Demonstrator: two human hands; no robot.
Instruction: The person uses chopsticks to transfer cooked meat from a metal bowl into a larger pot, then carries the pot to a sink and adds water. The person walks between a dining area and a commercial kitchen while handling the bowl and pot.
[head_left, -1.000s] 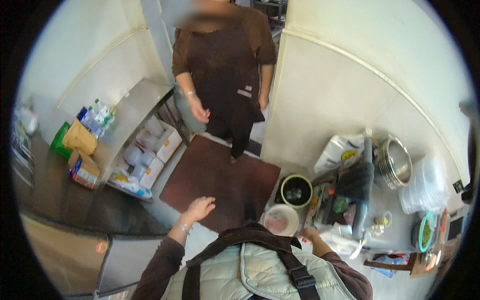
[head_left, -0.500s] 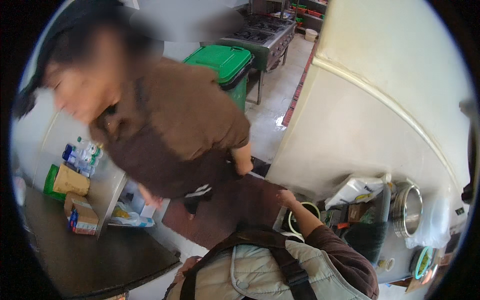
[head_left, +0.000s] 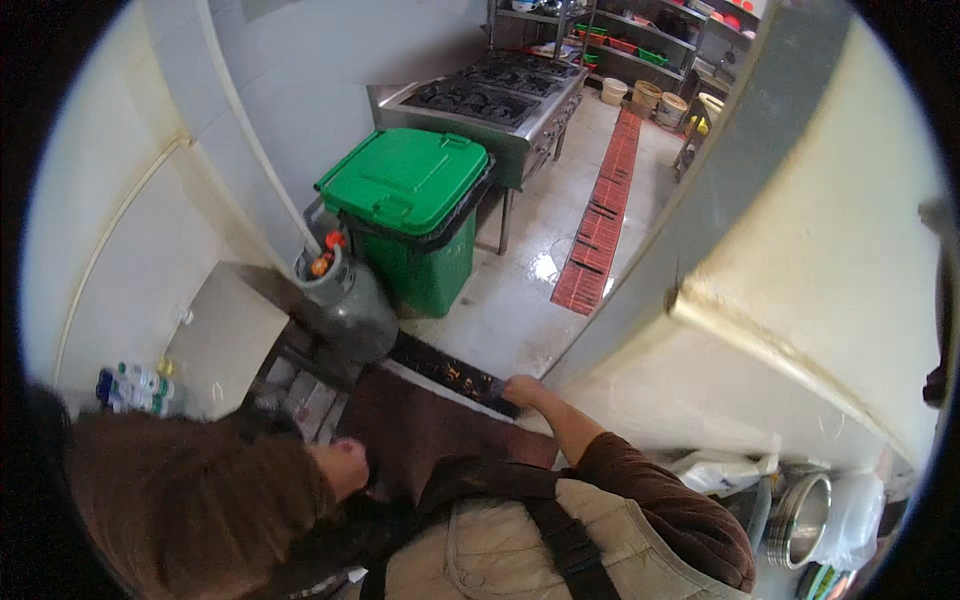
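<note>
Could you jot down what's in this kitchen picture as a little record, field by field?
place: kitchen doorway with a tiled floor
right hand: reaches forward, resting at the edge of the dark floor grate; nothing visibly held
left hand: not in view
another person: bent low at the lower left, brown top
near the hand: grey gas cylinder, brown floor mat
further back: green lidded bin, gas stove, red floor strip
lower right: steel pot
</note>
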